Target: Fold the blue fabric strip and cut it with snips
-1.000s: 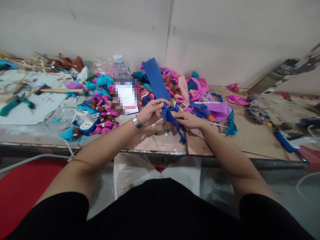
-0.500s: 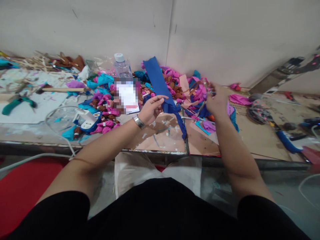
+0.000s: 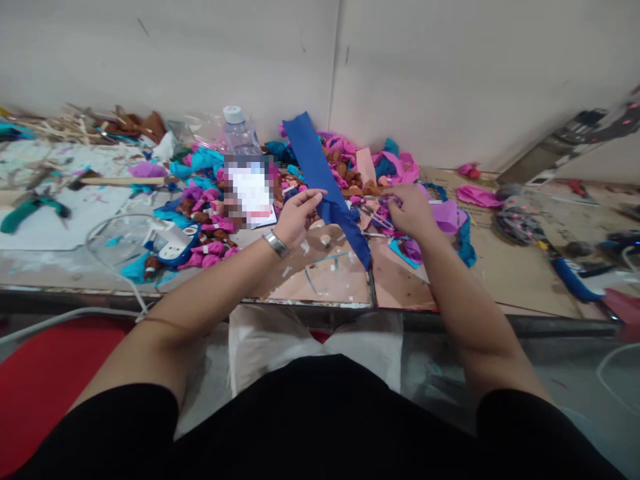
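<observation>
A long blue strip (image 3: 325, 173) of thin, cloth-like or paper-like material slants over the worktable, its lower end narrowing near the front edge. My left hand (image 3: 299, 217), with a metal band at the wrist, pinches the strip's left side between thumb and forefinger. To the right, my right hand (image 3: 410, 208) is bent low over the coloured scraps with its fingers curled together; what they grip is hard to make out. A slim metal tool (image 3: 381, 219) lies just below those fingertips. Bundled pink, brown and teal pieces (image 3: 350, 177) are heaped behind the strip.
A phone (image 3: 253, 193) with a blurred screen and a capped clear bottle (image 3: 240, 132) stand left of the strip. Further left are a blue-and-white corded device (image 3: 177, 245), a hammer (image 3: 120, 180) and green-handled pliers (image 3: 33, 213). A wall closes off the back.
My right hand has moved left and closer to the blue strip. The strip's lower end looks flatter and less twisted. My left hand keeps its pinch, nearly in place.
</observation>
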Demonstrator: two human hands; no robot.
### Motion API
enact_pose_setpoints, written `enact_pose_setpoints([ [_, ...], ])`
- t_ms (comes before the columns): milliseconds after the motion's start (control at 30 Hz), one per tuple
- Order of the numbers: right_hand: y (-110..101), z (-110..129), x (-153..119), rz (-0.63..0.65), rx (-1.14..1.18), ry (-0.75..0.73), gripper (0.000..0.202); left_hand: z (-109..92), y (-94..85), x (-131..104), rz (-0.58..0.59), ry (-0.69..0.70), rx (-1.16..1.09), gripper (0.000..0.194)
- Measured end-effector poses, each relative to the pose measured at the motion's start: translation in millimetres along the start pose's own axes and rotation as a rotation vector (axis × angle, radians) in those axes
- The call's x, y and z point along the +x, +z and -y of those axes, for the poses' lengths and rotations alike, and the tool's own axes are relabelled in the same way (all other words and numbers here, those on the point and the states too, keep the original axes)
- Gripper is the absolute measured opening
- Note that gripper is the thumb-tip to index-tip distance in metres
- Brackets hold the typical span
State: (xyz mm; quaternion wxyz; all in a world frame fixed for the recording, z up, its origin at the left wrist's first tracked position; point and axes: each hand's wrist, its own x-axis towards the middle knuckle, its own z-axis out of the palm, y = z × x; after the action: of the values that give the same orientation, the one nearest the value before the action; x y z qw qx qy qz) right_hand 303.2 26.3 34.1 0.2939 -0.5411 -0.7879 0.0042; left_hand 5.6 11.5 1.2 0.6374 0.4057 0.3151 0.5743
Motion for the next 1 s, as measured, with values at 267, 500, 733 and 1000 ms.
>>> enact_pose_setpoints([
  [267, 29, 46, -21, 0.240, 0.503, -0.098, 0.058, -2, 1.9, 0, -0.066, 0.002, -0.006, 0.038],
  [500, 39, 45, -21, 0.336, 0.804, 0.023, 0.042, 1, 1.5, -1, -0.004, 0.012, 0.065, 0.043],
  [733, 11, 30, -14, 0.555, 0.818, 0.134, 0.038, 6, -0.2, -1, 0.047, -0.023, 0.202, 0.039],
  [1000, 6, 26, -11, 0.511, 0.627, 0.041, 0.035, 15, -3.7, -4, 0.132, -0.180, 0.362, 0.044],
])
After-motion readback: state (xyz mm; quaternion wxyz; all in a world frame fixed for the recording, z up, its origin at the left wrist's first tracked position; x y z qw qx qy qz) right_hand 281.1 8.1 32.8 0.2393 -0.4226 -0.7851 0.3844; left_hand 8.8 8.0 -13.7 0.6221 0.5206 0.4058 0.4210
